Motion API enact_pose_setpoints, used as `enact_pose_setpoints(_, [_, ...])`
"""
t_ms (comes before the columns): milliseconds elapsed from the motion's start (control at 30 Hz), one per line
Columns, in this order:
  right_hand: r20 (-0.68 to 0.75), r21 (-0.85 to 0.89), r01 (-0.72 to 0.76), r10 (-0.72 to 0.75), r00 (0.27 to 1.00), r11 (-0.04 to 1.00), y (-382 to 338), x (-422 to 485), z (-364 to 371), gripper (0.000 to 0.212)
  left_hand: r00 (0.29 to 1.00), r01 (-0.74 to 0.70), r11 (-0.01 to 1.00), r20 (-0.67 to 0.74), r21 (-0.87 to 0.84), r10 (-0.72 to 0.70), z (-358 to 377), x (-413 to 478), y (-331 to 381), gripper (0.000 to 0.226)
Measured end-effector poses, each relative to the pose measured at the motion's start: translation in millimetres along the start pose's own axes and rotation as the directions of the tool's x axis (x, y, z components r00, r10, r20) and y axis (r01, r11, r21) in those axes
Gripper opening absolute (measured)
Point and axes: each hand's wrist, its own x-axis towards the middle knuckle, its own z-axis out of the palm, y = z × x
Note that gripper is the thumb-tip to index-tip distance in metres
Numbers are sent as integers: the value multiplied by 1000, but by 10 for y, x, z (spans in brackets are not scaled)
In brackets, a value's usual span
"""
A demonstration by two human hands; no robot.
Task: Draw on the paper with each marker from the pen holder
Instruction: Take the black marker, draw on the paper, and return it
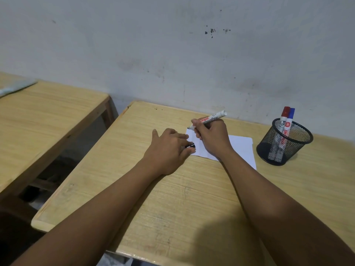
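A white sheet of paper lies on the wooden desk near the wall. My right hand grips an uncapped white marker with its black tip touching the paper's far left corner. My left hand rests on the paper's left edge and pinches the marker's black cap between thumb and fingers. At the right stands a black mesh pen holder with a red-capped marker and a blue-capped marker upright in it.
A second wooden desk stands to the left across a narrow gap, with something grey at its far left corner. A stained white wall runs right behind both desks.
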Motion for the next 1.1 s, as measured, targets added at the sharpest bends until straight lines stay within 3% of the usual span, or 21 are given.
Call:
enact_pose_setpoints(500, [22,5,-5,5,1000,1000,-6,2,-17,38,999,-11,1000,31,-2,11,-53,-11,9,35])
enact_pose_setpoints(867, [64,36,-19,17,998,999,6,2,-28,28,999,-36,999,28,28,35,-31,4,-15,38])
enact_pose_setpoints(933, [45,83,-37,33,998,996,-4,7,-27,28,999,-41,999,32,35,40,-24,9,-21,38])
enact_pose_setpoints(1100, [-27,409,-106,129,991,906,-101,42,-178,26,999,-30,999,23,44,29,-9,-1,-26,37])
